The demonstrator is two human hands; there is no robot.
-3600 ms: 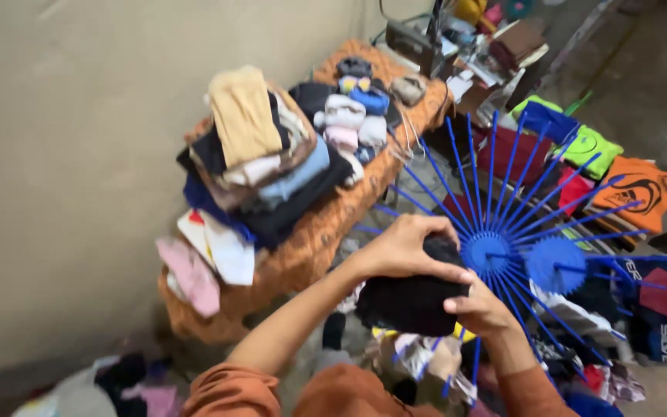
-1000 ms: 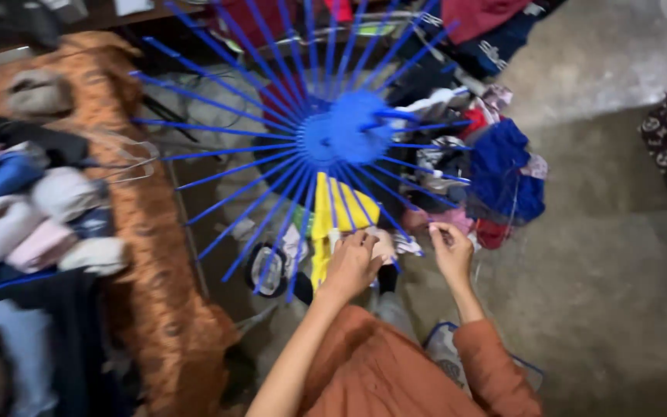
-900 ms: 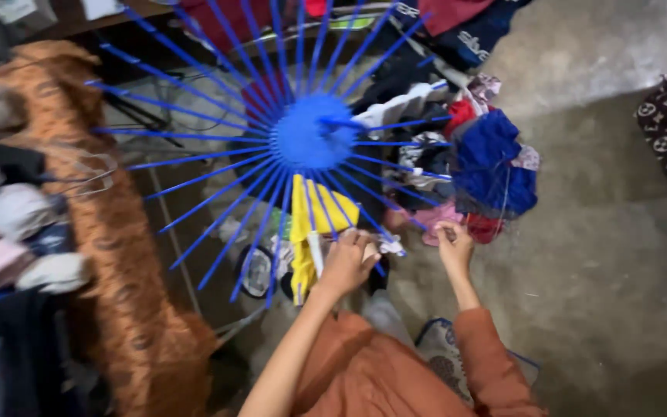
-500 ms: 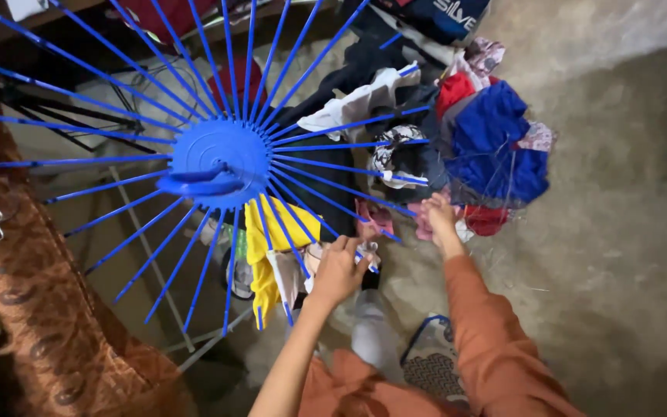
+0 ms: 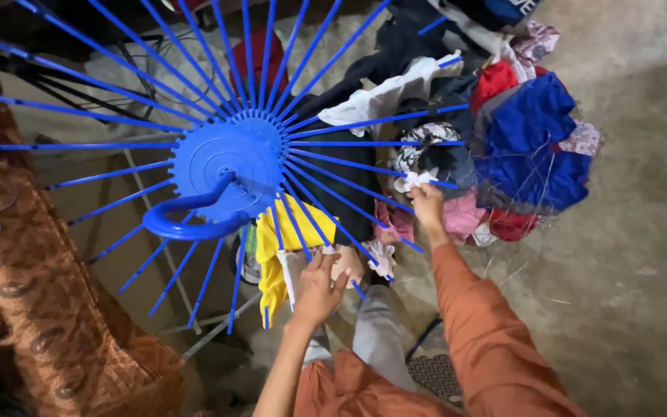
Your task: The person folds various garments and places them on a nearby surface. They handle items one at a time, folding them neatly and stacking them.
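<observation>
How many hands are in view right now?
2. The left hand is under the blue rack on a pale cloth; the right hand is farther out, pinching a white scrap. No other hands show.

Left hand [image 5: 319,279] raised on a bare forearm, fingers spread and half curled, back of hand facing the camera, right hand [image 5: 427,205] reaching further out on a straight arm in an orange sleeve, fingertips pinched together

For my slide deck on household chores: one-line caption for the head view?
Left hand and right hand reach among clothes hung under a blue radial drying rack.
</observation>
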